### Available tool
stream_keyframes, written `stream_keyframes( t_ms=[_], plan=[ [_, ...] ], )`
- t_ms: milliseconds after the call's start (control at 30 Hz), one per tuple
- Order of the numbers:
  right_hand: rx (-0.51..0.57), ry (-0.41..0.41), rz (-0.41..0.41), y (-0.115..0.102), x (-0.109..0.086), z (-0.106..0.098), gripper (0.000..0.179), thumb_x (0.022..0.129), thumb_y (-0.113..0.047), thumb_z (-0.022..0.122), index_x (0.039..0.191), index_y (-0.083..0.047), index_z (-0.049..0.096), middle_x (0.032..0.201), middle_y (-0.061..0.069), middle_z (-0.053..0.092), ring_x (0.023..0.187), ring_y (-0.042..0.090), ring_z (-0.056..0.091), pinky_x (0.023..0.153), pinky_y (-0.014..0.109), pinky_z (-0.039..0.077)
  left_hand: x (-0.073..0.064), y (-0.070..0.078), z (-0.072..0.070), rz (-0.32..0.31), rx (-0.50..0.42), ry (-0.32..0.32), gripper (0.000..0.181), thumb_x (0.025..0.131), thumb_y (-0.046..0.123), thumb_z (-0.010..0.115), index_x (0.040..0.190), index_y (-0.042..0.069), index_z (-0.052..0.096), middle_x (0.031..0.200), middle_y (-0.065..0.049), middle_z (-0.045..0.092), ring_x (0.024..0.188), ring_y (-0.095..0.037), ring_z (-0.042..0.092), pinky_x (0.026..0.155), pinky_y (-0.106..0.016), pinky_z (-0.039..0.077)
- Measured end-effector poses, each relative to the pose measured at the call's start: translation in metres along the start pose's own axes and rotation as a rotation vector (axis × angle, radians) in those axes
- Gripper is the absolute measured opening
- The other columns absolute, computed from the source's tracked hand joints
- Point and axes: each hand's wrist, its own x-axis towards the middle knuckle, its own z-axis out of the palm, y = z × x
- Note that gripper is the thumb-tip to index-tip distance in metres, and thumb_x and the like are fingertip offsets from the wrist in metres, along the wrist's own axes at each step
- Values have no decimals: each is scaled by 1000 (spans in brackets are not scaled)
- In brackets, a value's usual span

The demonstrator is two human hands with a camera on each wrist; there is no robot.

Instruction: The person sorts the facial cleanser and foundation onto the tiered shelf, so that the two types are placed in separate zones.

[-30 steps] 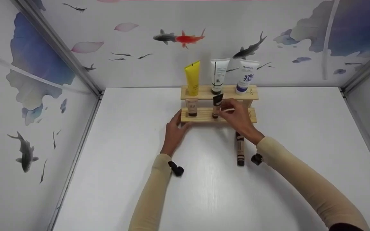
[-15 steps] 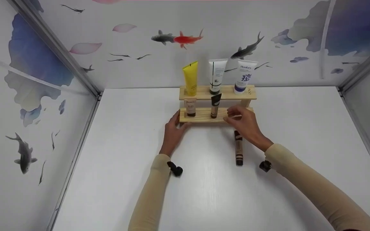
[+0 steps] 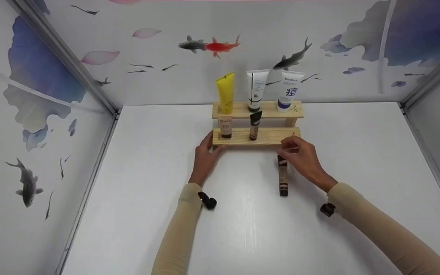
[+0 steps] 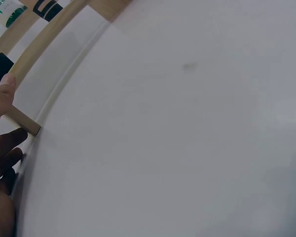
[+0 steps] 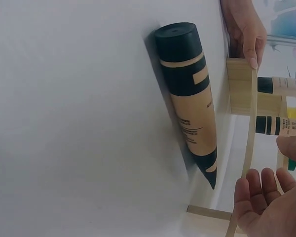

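Observation:
My left hand point(image 3: 204, 158) grips the left end of a two-tier wooden rack point(image 3: 275, 136); in the left wrist view its thumb rests on the shelf edge. My right hand point(image 3: 304, 156), holding nothing, hovers near the rack's right front with loosely bent fingers. Just below it a brown and black cosmetic tube point(image 3: 283, 179) lies on the table, also large in the right wrist view. On the lower shelf stand a small pinkish BB cream tube point(image 3: 226, 128) and a slim brown tube with a black top point(image 3: 254, 126).
Along the upper shelf stand a yellow tube point(image 3: 225, 93), a white tube with a dark cap point(image 3: 256, 89) and a white and blue tube point(image 3: 291, 89). Behind the rack rises a wall point(image 3: 159, 84) printed with fish. The white table point(image 3: 147, 191) spreads around it.
My right hand has let go of the slim brown tube, which stays standing on the lower shelf, and has drawn right and toward me. My left hand keeps its place on the rack.

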Motion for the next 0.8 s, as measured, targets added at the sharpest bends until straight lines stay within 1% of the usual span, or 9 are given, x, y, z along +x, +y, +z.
stream_keyframes(
  t_ms=[67,267,400,500,633,800],
  plan=[
    [-8,1,3,3,-4,-2,31,100,-6,82,127,5,71,121,21,73,114,32,71,95,23,59,0,0,0,2,0,1,84,102,41,81,169,8,42,166,-13,53,153,-28,52,128,-41,42],
    [-9,11,26,12,-14,-6,32,101,-8,82,127,6,71,121,24,73,114,33,71,92,15,57,0,-2,-1,36,-2,-4,87,101,44,81,169,7,42,165,-14,54,152,-28,53,127,-40,43],
    [12,14,49,16,-22,-7,32,101,-7,82,128,6,71,123,22,74,116,33,71,92,15,57,0,-4,-2,45,-11,-8,89,101,47,80,169,5,41,166,-14,53,154,-27,52,127,-40,43],
    [14,6,74,18,-28,-8,34,102,-9,82,130,5,71,124,20,74,116,32,70,91,13,56,1,-5,-1,44,-6,-10,89,101,46,80,169,5,41,166,-14,53,154,-27,51,127,-40,42],
    [-1,-14,109,21,-36,-7,40,103,-18,82,135,3,70,125,19,73,118,32,69,90,10,54,0,-4,-1,46,3,-9,88,102,45,80,170,5,41,166,-14,53,154,-27,51,127,-40,42],
    [-28,-26,128,25,-42,-6,39,103,-14,80,137,3,70,129,18,74,117,32,69,89,10,52,1,-5,-1,50,10,-9,86,102,44,79,170,6,41,167,-13,53,155,-27,50,128,-39,41]
  ],
)
